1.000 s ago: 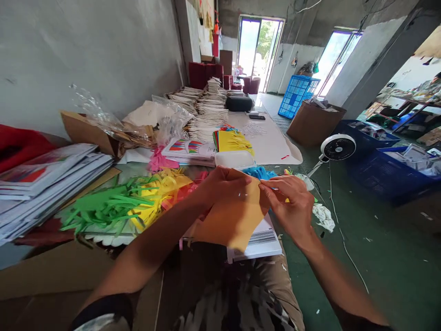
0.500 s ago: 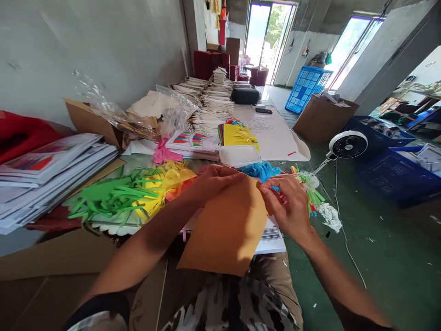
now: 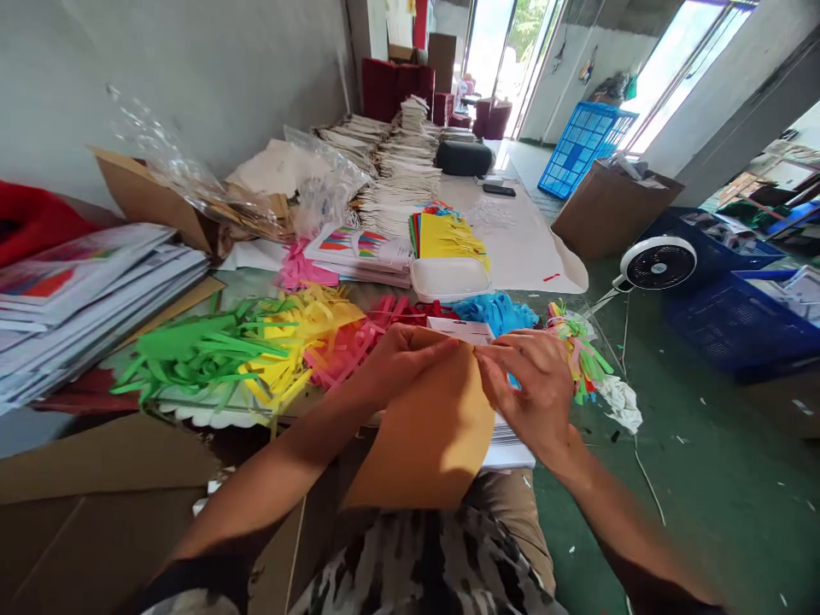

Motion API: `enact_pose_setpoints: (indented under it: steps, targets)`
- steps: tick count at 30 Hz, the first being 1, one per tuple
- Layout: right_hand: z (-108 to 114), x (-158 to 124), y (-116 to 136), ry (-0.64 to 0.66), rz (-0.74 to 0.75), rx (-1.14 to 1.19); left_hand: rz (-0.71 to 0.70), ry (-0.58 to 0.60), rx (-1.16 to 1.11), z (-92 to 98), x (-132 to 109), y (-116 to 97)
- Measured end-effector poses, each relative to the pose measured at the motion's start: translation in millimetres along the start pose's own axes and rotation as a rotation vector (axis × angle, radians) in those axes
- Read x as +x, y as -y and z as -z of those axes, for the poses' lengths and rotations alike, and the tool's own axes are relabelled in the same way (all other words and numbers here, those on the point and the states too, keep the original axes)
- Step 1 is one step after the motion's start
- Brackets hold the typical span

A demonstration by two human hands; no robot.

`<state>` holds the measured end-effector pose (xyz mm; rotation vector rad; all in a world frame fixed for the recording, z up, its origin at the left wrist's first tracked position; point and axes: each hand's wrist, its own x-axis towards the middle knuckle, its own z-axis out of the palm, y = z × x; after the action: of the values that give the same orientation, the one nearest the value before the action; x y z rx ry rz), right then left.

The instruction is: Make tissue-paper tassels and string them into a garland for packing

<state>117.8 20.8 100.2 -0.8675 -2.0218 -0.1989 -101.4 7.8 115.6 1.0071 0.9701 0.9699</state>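
An orange paper sheet (image 3: 429, 436) hangs down over my lap, its top edge between my two hands. My left hand (image 3: 407, 359) pinches the top edge, fingers closed. At the upper right corner my right hand (image 3: 529, 380) has thumb and forefinger pressed on the paper. Beneath and behind the sheet lies a white printed stack (image 3: 509, 453). Green strips (image 3: 205, 350), yellow strips (image 3: 301, 342), pink strips (image 3: 346, 346) and blue strips (image 3: 496, 312) lie in piles beyond my forearms.
A white tray (image 3: 450, 279) stands behind my hands, near yellow fringed paper (image 3: 452, 237). Printed packets (image 3: 96, 299) are stacked at the left. A white fan (image 3: 658, 263) and blue crates (image 3: 743, 320) are at the right. Cardboard (image 3: 96, 504) lies at the lower left.
My right hand has come closer to my left along the sheet's top edge. More of the pink strips and a white card behind the hands now show. The view has shifted slightly.
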Motion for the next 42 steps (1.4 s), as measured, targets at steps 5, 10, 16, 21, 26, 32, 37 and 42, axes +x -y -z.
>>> enact_pose_setpoints:
  steps: [5, 10, 16, 21, 26, 32, 37, 42]
  targets:
    - [-3, -9, -1, 0.104, -0.112, 0.144, 0.055, 0.044, -0.053, 4.2, -4, 16]
    - [-3, -13, 3, 0.098, -0.113, 0.172, 0.016, 0.025, 0.006, -0.5, -5, 22]
    - [-6, -25, 4, 0.027, -0.022, 0.059, 0.074, 0.010, -0.058, -1.6, -8, 28]
    - [-3, -22, 8, 0.056, -0.100, 0.151, 0.065, 0.010, -0.061, -2.3, -10, 27]
    - [2, -19, 12, 0.093, -0.206, 0.224, 0.047, 0.025, -0.076, -4.4, -11, 25]
    - [5, -23, 14, 0.027, -0.123, 0.161, 0.060, 0.020, -0.078, -4.5, -10, 26]
    - [18, -12, -3, 0.009, -0.316, 0.470, -0.033, -0.008, 0.079, 6.6, 3, 33]
    - [-8, 9, -58, 0.058, -0.578, 0.779, -0.469, 0.114, 0.798, 19.6, 34, 42]
